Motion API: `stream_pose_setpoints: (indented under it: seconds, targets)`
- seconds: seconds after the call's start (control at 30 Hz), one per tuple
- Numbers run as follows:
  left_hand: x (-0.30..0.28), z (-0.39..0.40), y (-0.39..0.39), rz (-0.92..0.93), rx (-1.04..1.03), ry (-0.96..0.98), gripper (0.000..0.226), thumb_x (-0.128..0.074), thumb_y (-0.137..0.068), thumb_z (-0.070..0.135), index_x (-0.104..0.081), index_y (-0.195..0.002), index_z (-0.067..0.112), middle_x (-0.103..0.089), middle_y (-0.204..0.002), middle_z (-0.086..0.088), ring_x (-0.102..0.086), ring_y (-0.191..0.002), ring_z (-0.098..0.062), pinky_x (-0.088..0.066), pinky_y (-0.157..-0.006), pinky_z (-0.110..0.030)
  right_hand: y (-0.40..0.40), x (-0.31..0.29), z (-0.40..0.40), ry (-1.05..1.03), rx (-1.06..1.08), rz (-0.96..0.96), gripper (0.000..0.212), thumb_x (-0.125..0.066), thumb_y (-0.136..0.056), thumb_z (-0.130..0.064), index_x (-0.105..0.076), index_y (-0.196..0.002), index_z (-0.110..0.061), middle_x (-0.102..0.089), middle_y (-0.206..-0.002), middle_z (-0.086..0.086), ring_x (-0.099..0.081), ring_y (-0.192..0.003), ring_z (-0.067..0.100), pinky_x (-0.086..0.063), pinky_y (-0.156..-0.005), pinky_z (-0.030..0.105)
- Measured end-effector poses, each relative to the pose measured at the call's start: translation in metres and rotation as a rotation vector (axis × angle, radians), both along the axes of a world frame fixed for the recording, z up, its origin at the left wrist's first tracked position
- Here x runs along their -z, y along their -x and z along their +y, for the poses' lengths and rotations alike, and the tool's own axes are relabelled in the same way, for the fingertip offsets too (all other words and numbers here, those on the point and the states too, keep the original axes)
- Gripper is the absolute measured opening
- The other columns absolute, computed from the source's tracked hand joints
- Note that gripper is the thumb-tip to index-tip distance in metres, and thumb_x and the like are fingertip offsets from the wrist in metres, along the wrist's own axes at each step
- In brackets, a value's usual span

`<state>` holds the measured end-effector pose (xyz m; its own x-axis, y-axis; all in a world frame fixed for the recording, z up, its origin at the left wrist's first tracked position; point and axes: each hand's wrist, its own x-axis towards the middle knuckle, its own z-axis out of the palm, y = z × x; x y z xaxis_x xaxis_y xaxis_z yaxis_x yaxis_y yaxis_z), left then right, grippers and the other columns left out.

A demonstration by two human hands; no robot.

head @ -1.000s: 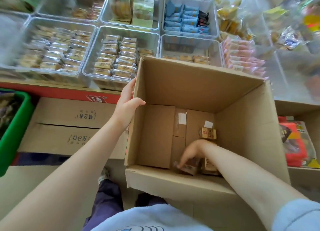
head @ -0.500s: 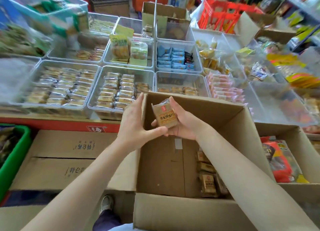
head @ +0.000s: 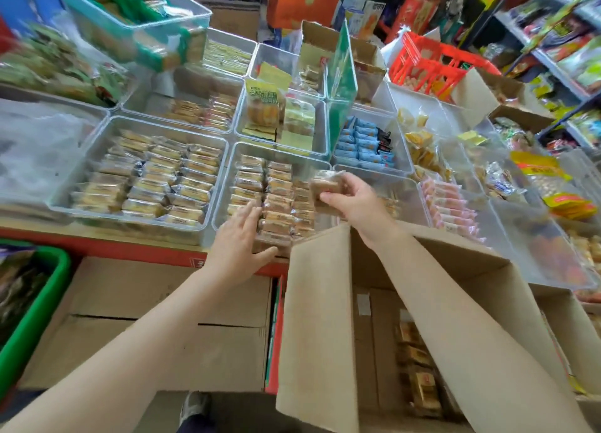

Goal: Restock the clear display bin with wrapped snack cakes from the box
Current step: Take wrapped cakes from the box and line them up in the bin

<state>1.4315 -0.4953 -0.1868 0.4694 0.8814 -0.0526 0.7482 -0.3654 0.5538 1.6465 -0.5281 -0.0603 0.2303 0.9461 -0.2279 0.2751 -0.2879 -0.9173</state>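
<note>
1. Bright, even light; shadows soft & faint.
2. Motion blur thru whole frame, worst upper left & right edge.
3. Pale glare on clear bin (head: 42, 159) at left.
4. Wide-angle bending at edges; shelving (head: 553, 68) upper right leans.

Beside the right hand (head: 359, 201) gripping a brown wrapped snack cake (head: 323, 187), tan cakes are filling the clear display bin (head: 286, 151), pale-blue packets (head: 361, 144) beyond.

Wrapped brown snack cake (head: 325, 188) above half-filled clear display bin (head: 224, 205), beyond open box (head: 320, 318).

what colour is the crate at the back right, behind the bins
Red-orange, an open lattice plastic crate, seen in the head view, the only view.
</note>
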Motion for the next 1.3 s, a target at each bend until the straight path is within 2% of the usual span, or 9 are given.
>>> stream_pose_setpoints:
  seconds: [0.2,0.3,0.47,0.67,0.77,0.9,1.0,1.13,1.3]
  targets:
    - [0.059,0.060,0.027,0.337,0.152,0.078,0.074,-0.024,-0.104,0.061,0.004,-0.162,0.024,0.014,-0.169,-0.003,0.018,-0.155,-0.022,0.008,-0.126,-0.049,0.013,0.052,0.089,0.179,-0.112,-0.775,0.031,-0.066,-0.093,-0.014,-0.064,-0.121,-0.026,-0.064,-0.115,-0.002,-0.059,-0.104,0.019,-0.050,-0.088,0.033]
    - [0.078,0.069,0.032,0.374,0.235,0.042,0.072,-0.010,-0.102,0.066,0.005,-0.162,0.029,0.010,-0.170,0.000,0.018,-0.155,-0.021,0.015,-0.123,-0.053,0.011,0.088,0.100,0.487,-0.293,-1.215,0.033,-0.058,-0.093,-0.010,-0.064,-0.121,-0.027,-0.063,-0.122,0.005,-0.057,-0.115,0.027,-0.048,-0.098,0.041]
    - [0.087,0.072,0.034,0.333,0.245,0.034,0.071,-0.009,-0.101,0.066,0.007,-0.162,0.031,0.007,-0.170,0.001,0.019,-0.155,-0.021,0.022,-0.120,-0.052,0.017,0.133,0.101,0.794,-0.571,-1.551,0.036,-0.058,-0.094,-0.020,-0.061,-0.130,-0.021,-0.054,-0.134,0.007,-0.042,-0.130,0.028,-0.033,-0.106,0.044]
    - [0.085,0.073,0.036,0.336,0.248,0.043,0.072,-0.009,-0.102,0.066,0.009,-0.162,0.030,0.009,-0.170,0.003,0.021,-0.154,-0.021,0.027,-0.118,-0.050,0.027,0.146,0.112,0.959,-0.659,-1.269,0.032,-0.052,-0.098,-0.006,-0.058,-0.129,-0.001,-0.056,-0.132,0.015,-0.061,-0.112,0.031,-0.049,-0.084,0.032]
    - [0.084,0.073,0.037,0.350,0.262,0.047,0.073,-0.011,-0.102,0.066,0.010,-0.161,0.029,0.009,-0.170,0.002,0.021,-0.154,-0.022,0.027,-0.118,-0.051,0.019,0.146,0.113,0.992,-0.659,-1.143,0.030,-0.055,-0.100,-0.018,-0.064,-0.124,-0.002,-0.065,-0.125,0.015,-0.062,-0.114,0.032,-0.049,-0.090,0.034]
    - [0.087,0.074,0.037,0.350,0.271,0.033,0.073,-0.012,-0.102,0.066,0.012,-0.161,0.029,0.009,-0.170,0.001,0.021,-0.154,-0.022,0.027,-0.118,-0.052,0.021,0.154,0.110,0.987,-0.684,-1.146,0.029,-0.049,-0.103,-0.016,-0.065,-0.122,-0.001,-0.065,-0.122,0.013,-0.064,-0.108,0.028,-0.053,-0.088,0.031]
    - [0.089,0.073,0.038,0.361,0.270,0.021,0.074,-0.014,-0.102,0.066,0.010,-0.161,0.029,0.007,-0.171,0.001,0.020,-0.155,-0.023,0.025,-0.119,-0.052,0.026,0.148,0.111,0.947,-0.604,-1.155,0.017,-0.050,-0.099,-0.008,-0.066,-0.104,-0.004,-0.067,-0.109,0.011,-0.063,-0.091,0.026,-0.050,-0.071,0.031]
    - [0.089,0.073,0.038,0.377,0.272,0.008,0.076,-0.017,-0.101,0.067,0.007,-0.162,0.030,0.001,-0.171,-0.001,0.016,-0.156,-0.023,0.022,-0.120,-0.054,0.038,0.105,0.101,0.583,-0.344,-1.372,0.018,-0.046,-0.101,-0.018,-0.062,-0.099,-0.011,-0.062,-0.091,0.004,-0.059,-0.079,0.025,-0.045,-0.066,0.033]
    - [0.073,0.062,0.032,0.551,0.181,0.008,0.087,-0.030,-0.101,0.062,0.011,-0.162,0.016,0.017,-0.168,-0.013,0.024,-0.152,-0.031,0.016,-0.123,-0.054,0.033,0.044,0.029,-0.109,-0.118,-1.228,0.020,-0.047,-0.101,-0.021,-0.056,-0.083,-0.015,-0.053,-0.073,-0.002,-0.051,-0.061,0.016,-0.029,-0.048,0.022]
